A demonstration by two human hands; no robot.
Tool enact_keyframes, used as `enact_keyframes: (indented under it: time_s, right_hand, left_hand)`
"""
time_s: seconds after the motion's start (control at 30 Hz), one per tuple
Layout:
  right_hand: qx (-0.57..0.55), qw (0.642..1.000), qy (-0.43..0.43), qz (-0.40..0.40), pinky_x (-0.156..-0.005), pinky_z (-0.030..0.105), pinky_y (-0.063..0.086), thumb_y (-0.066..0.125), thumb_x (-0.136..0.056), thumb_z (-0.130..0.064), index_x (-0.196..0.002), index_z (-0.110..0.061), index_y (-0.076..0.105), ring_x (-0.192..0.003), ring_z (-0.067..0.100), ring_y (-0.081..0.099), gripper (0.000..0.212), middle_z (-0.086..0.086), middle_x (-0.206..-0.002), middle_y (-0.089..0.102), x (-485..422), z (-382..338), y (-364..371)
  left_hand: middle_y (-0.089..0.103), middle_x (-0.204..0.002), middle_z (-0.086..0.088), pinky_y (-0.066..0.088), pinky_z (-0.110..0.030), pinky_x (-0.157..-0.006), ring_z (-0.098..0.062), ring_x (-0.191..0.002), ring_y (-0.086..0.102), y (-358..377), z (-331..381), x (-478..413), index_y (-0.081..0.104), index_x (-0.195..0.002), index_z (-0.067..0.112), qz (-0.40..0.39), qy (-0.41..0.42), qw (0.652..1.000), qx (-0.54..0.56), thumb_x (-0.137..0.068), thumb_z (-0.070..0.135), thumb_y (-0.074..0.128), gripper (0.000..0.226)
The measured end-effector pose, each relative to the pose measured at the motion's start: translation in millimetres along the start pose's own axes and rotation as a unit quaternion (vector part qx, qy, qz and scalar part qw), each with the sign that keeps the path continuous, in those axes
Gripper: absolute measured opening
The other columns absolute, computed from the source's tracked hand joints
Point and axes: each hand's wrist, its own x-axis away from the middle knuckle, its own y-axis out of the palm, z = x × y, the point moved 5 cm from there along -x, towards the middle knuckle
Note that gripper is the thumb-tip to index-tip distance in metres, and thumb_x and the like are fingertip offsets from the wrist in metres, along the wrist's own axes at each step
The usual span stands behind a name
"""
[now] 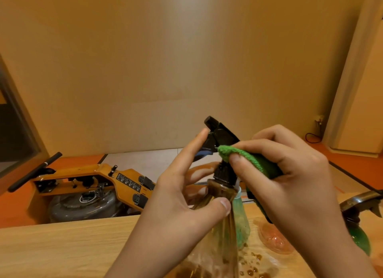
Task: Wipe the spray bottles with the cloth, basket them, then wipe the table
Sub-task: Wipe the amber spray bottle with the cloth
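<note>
**Amber bottle, neck wipe: left holds, right works the cloth**

Subject: amber spray bottle [220, 191], held over the near right part of the table [62, 246]. Its base runs out of frame at the bottom, so I cannot tell whether it rests on the wood. Long axis close to upright, neck uppermost. The black trigger head [219, 132] points its nozzle up and away to the left.

Left hand [176, 194]: grasping the bottle at the shoulder, thumb pressed on the near side and fingers wrapped behind. The forefinger stands straight up beside the trigger head.

Right hand [290, 174]: pinching a folded green cloth [255, 159] between thumb and fingers. The cloth's leading fold touches the neck just under the trigger head, coming in from the right.

Key relation: the cloth meets the bottle crosswise to its long axis, at the top end. The unwiped body lies below, toward the person. Judgement: the next stroke runs down the axis, the right hand being nearer, while the left steadies or turns the bottle.

Surroundings: a teal bottle [241, 221] stands just behind, a pinkish bottle [273, 238] lies further right, and a dark green bottle [361, 239] sits at the right edge. Amber droplets [251, 273] dot the table near the front. Beyond the far edge, a wooden rowing machine [93, 186] sits on the floor. No basket is in view.

Stage, as judged: early, with one bottle being wiped and the others untouched.
</note>
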Motion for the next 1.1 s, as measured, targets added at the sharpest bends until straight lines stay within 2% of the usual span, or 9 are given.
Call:
enact_keyframes:
  time_s: [0.23,0.3,0.4,0.5,0.63,0.7,0.9,1.0,1.1]
  right_hand:
    - [0.004,0.997,-0.003,0.075,-0.069,0.014,0.044,0.071,-0.089,-0.021,-0.101,-0.018,0.076,-0.088,0.005,0.058,0.013,-0.003,-0.089,0.059,-1,-2,-14]
    - [0.008,0.999,0.001,0.035,-0.068,0.018,0.046,0.071,-0.088,-0.025,-0.099,-0.021,0.076,-0.086,0.005,0.058,0.013,-0.007,-0.088,0.059,-3,1,-13]
    - [0.013,1.0,-0.001,-0.013,-0.067,0.022,0.046,0.071,-0.087,-0.029,-0.097,-0.024,0.078,-0.084,0.007,0.058,0.013,-0.011,-0.087,0.06,-4,5,-7]
    - [-0.008,0.998,0.003,0.061,-0.068,0.015,0.046,0.072,-0.089,-0.022,-0.1,-0.02,0.076,-0.086,0.005,0.059,0.012,-0.005,-0.089,0.06,-3,2,-15]
    - [0.007,0.999,0.0,0.038,-0.07,0.011,0.043,0.072,-0.088,-0.022,-0.099,-0.017,0.077,-0.085,0.004,0.057,0.013,-0.007,-0.089,0.058,-4,1,-15]
    - [0.013,1.0,-0.001,0.019,-0.068,0.014,0.045,0.071,-0.089,-0.024,-0.1,-0.017,0.078,-0.084,0.006,0.057,0.015,-0.008,-0.088,0.059,-5,4,-13]
    - [-0.025,0.996,-0.006,0.086,-0.071,0.008,0.042,0.071,-0.092,-0.018,-0.102,-0.015,0.077,-0.086,0.006,0.059,0.013,-0.001,-0.09,0.06,-5,1,-19]
    - [-0.004,1.0,-0.017,0.019,-0.068,0.011,0.043,0.071,-0.091,-0.021,-0.102,-0.017,0.078,-0.084,0.005,0.058,0.014,-0.005,-0.089,0.059,-7,5,-14]
    - [-0.013,0.999,-0.006,0.029,-0.069,0.011,0.044,0.071,-0.091,-0.02,-0.101,-0.017,0.078,-0.086,0.007,0.059,0.013,-0.005,-0.09,0.06,-7,8,-15]
  left_hand:
    - [0.061,-0.13,0.036,0.052,-0.016,-0.097,0.008,-0.122,0.06,17,-1,6,0.04,-0.128,0.081,-0.064,-0.011,0.998,0.018,-0.079,0.004,0.081,0.1]
    - [0.063,-0.125,0.038,0.052,-0.012,-0.092,0.011,-0.119,0.061,12,-2,3,0.041,-0.124,0.083,-0.044,-0.019,0.999,0.016,-0.081,0.0,0.083,0.102]
    - [0.063,-0.125,0.038,0.055,-0.019,-0.091,0.011,-0.119,0.061,6,-3,1,0.042,-0.125,0.082,-0.031,-0.013,0.999,0.016,-0.079,0.003,0.086,0.102]
    - [0.066,-0.125,0.031,0.054,-0.017,-0.095,0.005,-0.12,0.063,13,-2,4,0.044,-0.127,0.079,-0.062,-0.017,0.998,0.022,-0.074,0.007,0.084,0.099]
    - [0.074,-0.119,0.018,0.052,-0.042,-0.105,-0.015,-0.112,0.073,14,-2,3,0.049,-0.127,0.076,-0.068,-0.036,0.996,0.048,-0.064,0.012,0.084,0.096]
    - [0.074,-0.118,0.02,0.054,-0.042,-0.104,-0.012,-0.114,0.071,10,-3,1,0.051,-0.126,0.074,-0.052,-0.032,0.997,0.049,-0.062,0.011,0.084,0.095]
    - [0.063,-0.126,0.037,0.053,-0.013,-0.093,0.007,-0.118,0.064,18,-2,4,0.046,-0.123,0.08,-0.099,-0.022,0.994,0.03,-0.067,0.014,0.082,0.094]
    - [0.065,-0.124,0.036,0.057,-0.026,-0.094,0.007,-0.118,0.063,12,-6,0,0.047,-0.126,0.078,-0.075,-0.024,0.997,0.023,-0.066,0.016,0.082,0.093]
    - [0.064,-0.124,0.037,0.053,-0.03,-0.1,0.009,-0.119,0.062,13,-5,1,0.045,-0.126,0.079,-0.081,-0.026,0.996,0.013,-0.067,0.019,0.082,0.092]
